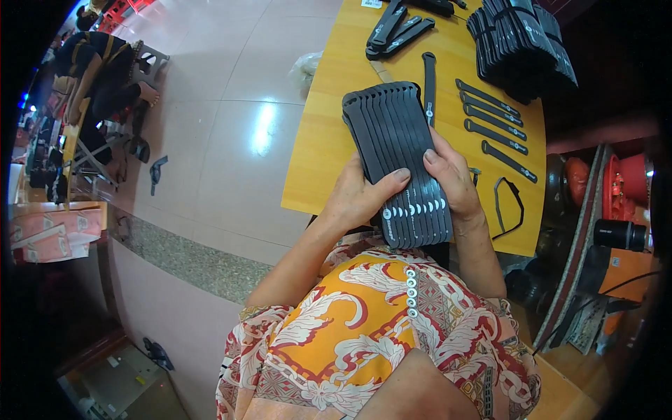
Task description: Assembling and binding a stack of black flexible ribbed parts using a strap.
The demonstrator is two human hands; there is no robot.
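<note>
I hold a fanned stack of several flat black strips [395, 140] in both hands, above the near edge of a yellow wooden table [329, 140]. My left hand [360, 196] grips the stack's lower left side, thumb across the front. My right hand [451, 178] holds the lower right side, thumb resting on the top strip. The strips' near ends carry small white round marks. Loose black strips [493, 115] lie in a row on the table to the right of the stack, with one single strip [429, 84] just behind it.
A large bundled pile of black strips [521, 42] sits at the table's far right, with a few more strips [395, 31] at the far middle. A thin black loop [507, 206] lies near the right edge. A person [98, 70] sits far left on the tiled floor area. Orange and red objects [619, 210] crowd the right.
</note>
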